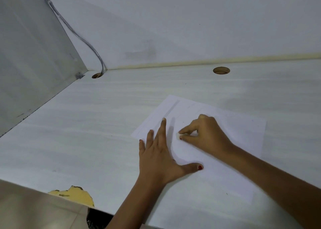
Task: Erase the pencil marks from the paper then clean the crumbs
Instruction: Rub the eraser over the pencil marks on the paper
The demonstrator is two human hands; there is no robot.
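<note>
Two bare forearms reach in from the bottom edge, over a pale desk (78, 133) whose front lip has a chipped patch (74, 195) showing yellow underneath. Just beyond, the left hand (161, 155) lies flat with fingers straight and spread, thumb out to the side, pressing down a white sheet of paper (217, 176) that sits right of centre on the desk. Beside it, on the sheet, the right hand (206, 134) curls its thumb and fingertips around a small white eraser (178, 135), holding it against the paper.

Erasing looks to be under way, not finished: faint grey pencil lines (172, 108) show at the sheet's far end. The area under the right hand is hidden, so what is written there cannot be told. A few tiny specks dot the sheet; whether they are crumbs is too small to say. Clearing crumbs is not yet begun.

Farther back are two round cable holes (221, 70), a cable (83, 39) dropping into the left one, a side panel (26, 63) and a plain wall (191, 20).
</note>
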